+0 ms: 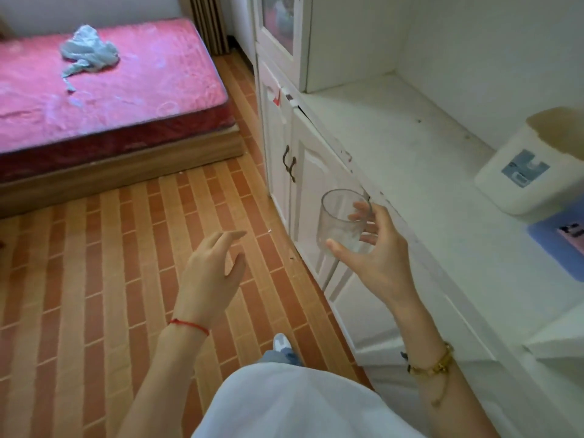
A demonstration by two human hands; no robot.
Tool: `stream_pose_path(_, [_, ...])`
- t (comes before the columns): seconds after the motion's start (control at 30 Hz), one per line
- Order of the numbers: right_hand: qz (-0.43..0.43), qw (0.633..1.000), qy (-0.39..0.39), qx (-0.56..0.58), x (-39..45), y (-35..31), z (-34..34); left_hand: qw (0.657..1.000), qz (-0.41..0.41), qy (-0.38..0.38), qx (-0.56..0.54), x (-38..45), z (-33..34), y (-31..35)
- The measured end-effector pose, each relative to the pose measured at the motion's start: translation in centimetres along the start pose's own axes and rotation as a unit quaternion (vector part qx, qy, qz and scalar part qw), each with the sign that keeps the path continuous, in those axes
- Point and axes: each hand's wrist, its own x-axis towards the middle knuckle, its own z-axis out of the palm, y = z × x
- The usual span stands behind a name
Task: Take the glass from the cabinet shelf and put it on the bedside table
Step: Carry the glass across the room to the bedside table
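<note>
Glass [343, 221]: centre-right of the frame, upright, in front of the white cabinet [303, 172] doors, off the shelf [410, 147].
Right hand [376, 251]: thumb on the near wall, fingers wrapped round the far side.
Left hand [215, 273]: lower centre, fingers loosely spread, holding nothing, above the floor [94, 279].

pink-red mattress [104, 86], orange brick-patterned floor [94, 263], white cabinet [395, 147], clear glass [343, 218], red wrist string [189, 325]
</note>
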Motion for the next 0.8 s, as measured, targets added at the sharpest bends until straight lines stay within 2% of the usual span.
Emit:
stream_pose_path(0.4, [-0.064, 0.991, -0.106, 0.049, 12.7, -3.8, 11.1, 0.992, -0.1, 0.072, 0.03, 7.9, -4.4, -8.4])
stream_pose_path(0.8, [-0.136, 0.963, -0.23, 0.043, 24.7, -7.2, 24.2, 0.956, -0.249, 0.153, 0.031, 13.6, -7.1, -16.3])
